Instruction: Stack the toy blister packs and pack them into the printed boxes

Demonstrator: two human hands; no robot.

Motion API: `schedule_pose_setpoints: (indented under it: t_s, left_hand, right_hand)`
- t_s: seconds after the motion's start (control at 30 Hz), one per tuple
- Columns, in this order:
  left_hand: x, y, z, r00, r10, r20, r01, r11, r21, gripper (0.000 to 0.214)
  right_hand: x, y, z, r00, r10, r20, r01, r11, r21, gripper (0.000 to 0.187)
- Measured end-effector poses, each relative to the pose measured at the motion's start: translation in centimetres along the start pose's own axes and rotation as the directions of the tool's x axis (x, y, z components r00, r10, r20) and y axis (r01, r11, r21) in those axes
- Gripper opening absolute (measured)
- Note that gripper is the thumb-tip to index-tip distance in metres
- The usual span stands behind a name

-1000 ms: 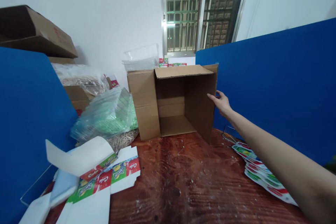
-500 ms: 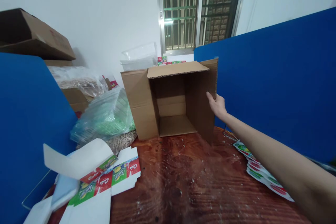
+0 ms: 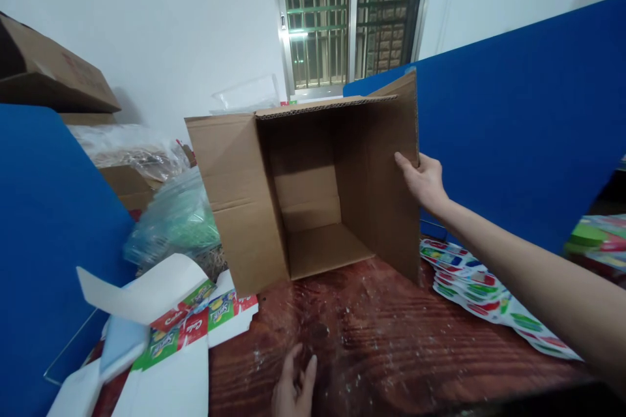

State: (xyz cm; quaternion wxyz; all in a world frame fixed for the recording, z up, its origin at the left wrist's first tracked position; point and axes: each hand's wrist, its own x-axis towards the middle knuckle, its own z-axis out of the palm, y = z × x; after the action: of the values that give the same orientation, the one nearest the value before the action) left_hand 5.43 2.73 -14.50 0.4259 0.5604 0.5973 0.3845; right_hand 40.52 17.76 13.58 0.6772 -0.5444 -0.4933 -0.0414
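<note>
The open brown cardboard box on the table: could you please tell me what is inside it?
Only bare cardboard walls and floor show inside the brown cardboard box; no contents. The underside of its top panel is hidden.

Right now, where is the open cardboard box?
In the head view, the cardboard box lies on its side on the wooden table, centre, opening toward the camera; the right hand grips its right flap.

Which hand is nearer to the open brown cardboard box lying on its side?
Right. The right hand grips the side flap of the brown cardboard box; the left hand lies on the reddish wooden table in front of the box, apart from it.
</note>
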Motion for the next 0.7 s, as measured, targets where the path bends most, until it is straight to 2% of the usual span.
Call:
schedule_pose_setpoints:
  t_s: [0.07,0.13,0.2,0.3,0.47,0.57,0.63,0.7]
  left_hand:
    - [0.6,0.7,0.1,0.997,-0.071,0.021,0.074,0.971,-0.229,0.088]
    - [1.0,2.1,0.0,0.993,-0.105,0.054,0.118,0.910,-0.397,0.102]
    - [1.2,3.7,-0.1,0.991,-0.123,0.058,0.135,0.834,-0.535,0.096]
    - [1.7,5.6,0.3,0.990,-0.138,0.042,0.128,0.706,-0.696,0.077]
    - [1.9,6.5,1.4,0.991,-0.117,0.065,0.117,0.521,-0.846,0.050]
    - [1.0,7.2,0.9,0.997,-0.073,0.026,0.060,0.524,-0.849,0.049]
    - [1.0,8.5,0.9,1.000,0.011,0.025,0.013,0.607,-0.795,0.054]
    - [1.4,10.8,2.3,0.992,0.112,0.066,-0.031,0.697,-0.716,0.062]
  right_hand:
    - [-0.4,-1.4,-1.4,1.000,0.011,-0.004,-0.011,0.999,0.044,0.046]
    - [-0.9,-3.0,-2.9,1.000,0.022,-0.006,-0.021,0.996,0.083,0.045]
    - [-1.5,-4.6,-4.3,0.999,0.038,-0.004,-0.037,0.992,0.119,0.046]
    - [-2.6,-6.8,-6.5,0.998,0.055,0.021,-0.058,0.984,0.168,0.045]
    - [-5.0,-9.4,-9.6,0.997,0.055,0.047,-0.063,0.979,0.196,0.050]
    - [-6.5,-10.9,-11.4,0.999,0.022,0.039,-0.029,0.983,0.183,0.059]
    - [-7.1,-11.8,-12.7,0.999,-0.015,0.035,0.009,0.986,0.169,0.066]
    - [-7.2,-12.5,-14.3,1.000,-0.031,0.003,0.030,0.983,0.183,0.073]
